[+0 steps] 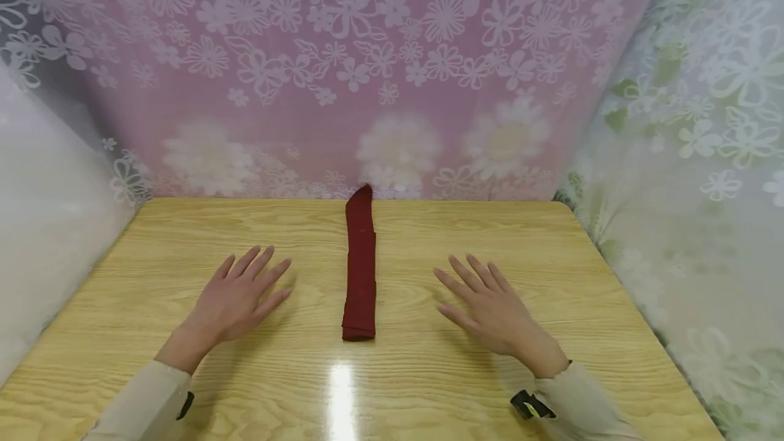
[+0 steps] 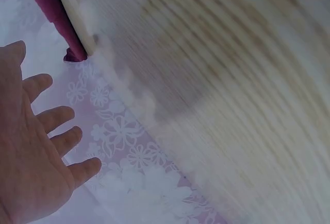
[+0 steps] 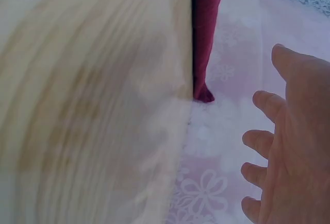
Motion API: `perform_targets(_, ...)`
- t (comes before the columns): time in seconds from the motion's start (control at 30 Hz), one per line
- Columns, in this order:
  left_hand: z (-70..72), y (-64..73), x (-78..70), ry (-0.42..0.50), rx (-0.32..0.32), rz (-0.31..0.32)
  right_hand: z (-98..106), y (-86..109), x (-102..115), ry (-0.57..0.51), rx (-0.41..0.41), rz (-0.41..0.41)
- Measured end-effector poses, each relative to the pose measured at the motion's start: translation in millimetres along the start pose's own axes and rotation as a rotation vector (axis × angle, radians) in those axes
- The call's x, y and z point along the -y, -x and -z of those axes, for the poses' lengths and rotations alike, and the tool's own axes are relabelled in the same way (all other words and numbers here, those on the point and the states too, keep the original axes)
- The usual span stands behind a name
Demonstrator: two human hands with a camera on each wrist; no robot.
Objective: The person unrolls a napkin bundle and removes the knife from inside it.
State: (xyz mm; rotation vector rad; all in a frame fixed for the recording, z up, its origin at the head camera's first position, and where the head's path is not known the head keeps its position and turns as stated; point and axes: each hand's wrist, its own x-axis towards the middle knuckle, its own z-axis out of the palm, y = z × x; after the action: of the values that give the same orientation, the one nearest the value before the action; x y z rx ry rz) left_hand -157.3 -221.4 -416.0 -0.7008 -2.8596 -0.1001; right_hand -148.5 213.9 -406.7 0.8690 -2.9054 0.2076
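Note:
A long, narrow strip of folded dark red cloth [image 1: 360,271] lies lengthwise in the middle of the table. Its near end shows stacked layers, while the far end narrows to a slanted tip at the back edge. To its left, my left hand [image 1: 235,298] hovers palm down with fingers spread, touching nothing. My right hand [image 1: 486,308] is held the same way on the other side, apart from the cloth. Both wrist views show the red cloth [image 2: 59,20] [image 3: 206,33] beyond the relaxed fingers of each hand.
The wood-grain table [image 1: 490,230] has rounded back corners and a bright light reflection near its front. A pink flowered curtain [image 1: 294,87] hangs behind it. Pale flowered curtains stand along the left [image 1: 55,175] and right [image 1: 692,223] sides.

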Motion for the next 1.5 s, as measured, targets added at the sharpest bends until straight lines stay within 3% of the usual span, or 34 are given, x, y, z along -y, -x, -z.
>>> perform_targets(0.8, 0.6, -31.2, -2.8, 0.007, -0.013, -0.056, -6.1, -27.4, 33.7, 0.011, 0.016, 0.076)
perform_targets(1.2, 0.5, -44.3, -6.6, 0.014, 0.029, -0.057, -15.3, -37.0, 48.1, -0.001, 0.059, 0.097)
perform_targets(1.5, -2.6, -57.9, -12.8, 0.033, 0.049, -0.057, -21.7, -44.6, 57.0, 0.007, 0.047, 0.128)
